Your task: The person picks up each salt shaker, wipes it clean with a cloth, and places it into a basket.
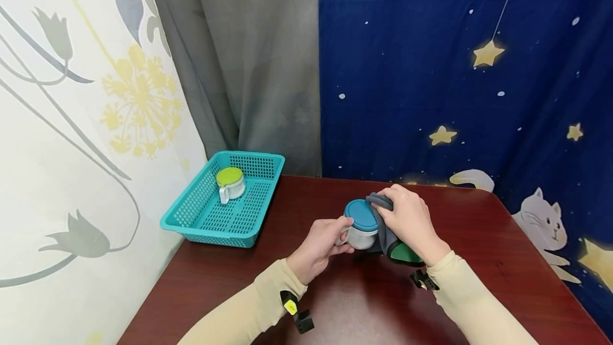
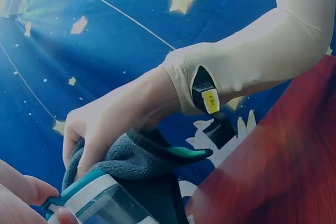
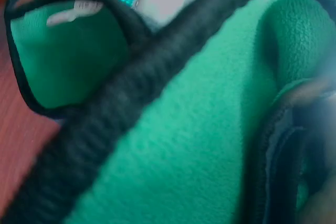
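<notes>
My left hand (image 1: 323,246) grips the handle of a clear jar (image 1: 361,239) that has a blue lid (image 1: 361,215). The jar tilts a little over the table, and its contents look whitish. With my right hand (image 1: 409,220) I hold a grey and green cloth (image 1: 387,230) bunched against the right side of the lid and jar. In the left wrist view the cloth (image 2: 137,158) hangs from the right fingers right at the lid's rim (image 2: 79,190). The cloth's green side (image 3: 178,145) and dark border fill most of the right wrist view.
A turquoise plastic basket (image 1: 261,212) stands at the table's back left. Inside it sits a similar jar (image 1: 234,190) with a yellow-green lid (image 1: 229,175). The dark red tabletop (image 1: 306,196) meets grey and blue curtains (image 1: 407,68) behind.
</notes>
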The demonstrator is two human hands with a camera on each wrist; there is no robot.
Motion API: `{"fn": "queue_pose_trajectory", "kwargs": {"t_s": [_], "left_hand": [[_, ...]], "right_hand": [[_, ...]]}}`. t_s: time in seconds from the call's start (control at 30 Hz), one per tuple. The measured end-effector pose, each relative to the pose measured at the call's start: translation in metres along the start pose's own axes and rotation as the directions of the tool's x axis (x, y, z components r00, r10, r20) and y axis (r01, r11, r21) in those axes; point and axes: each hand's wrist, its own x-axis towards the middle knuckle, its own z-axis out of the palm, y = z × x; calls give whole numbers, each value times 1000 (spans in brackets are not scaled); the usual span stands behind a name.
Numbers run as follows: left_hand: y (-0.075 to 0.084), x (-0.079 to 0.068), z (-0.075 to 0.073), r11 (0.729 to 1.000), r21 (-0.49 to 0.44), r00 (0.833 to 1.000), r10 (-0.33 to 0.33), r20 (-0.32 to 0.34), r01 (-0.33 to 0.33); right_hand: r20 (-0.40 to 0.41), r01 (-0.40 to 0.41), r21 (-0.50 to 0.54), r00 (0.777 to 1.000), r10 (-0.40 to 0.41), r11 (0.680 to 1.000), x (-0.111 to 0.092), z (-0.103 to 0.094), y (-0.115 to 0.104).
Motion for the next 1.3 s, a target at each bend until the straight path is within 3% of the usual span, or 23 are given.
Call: {"fn": "queue_pose_trajectory", "kwargs": {"t_s": [0.2, 0.43, 0.7, 0.83, 1.1, 1.3], "left_hand": [[0, 0, 0, 1000, -2, 1000, 5, 2, -5], [0, -2, 2, 1000, 15, 1000, 16, -12, -16], [2, -6, 6, 999, 35, 999, 33, 17, -34], [2, -5, 6, 999, 40, 999, 30, 30, -31], [4, -7, 8, 998, 45, 999, 38, 26, -39], [5, -8, 7, 998, 49, 999, 41, 11, -41]], "right_hand": [[-33, 15, 7, 999, -14, 1000, -2, 1, 0], [-14, 22, 13, 1000, -22, 1000, -4, 2, -3], [46, 187, 32, 981, -189, 982, -6, -1, -26], [71, 226, 42, 971, -228, 973, -7, -3, -34], [54, 209, -12, 977, -208, 978, -6, -3, -32], [-29, 74, -126, 997, -78, 989, 7, 1, -15]]}}
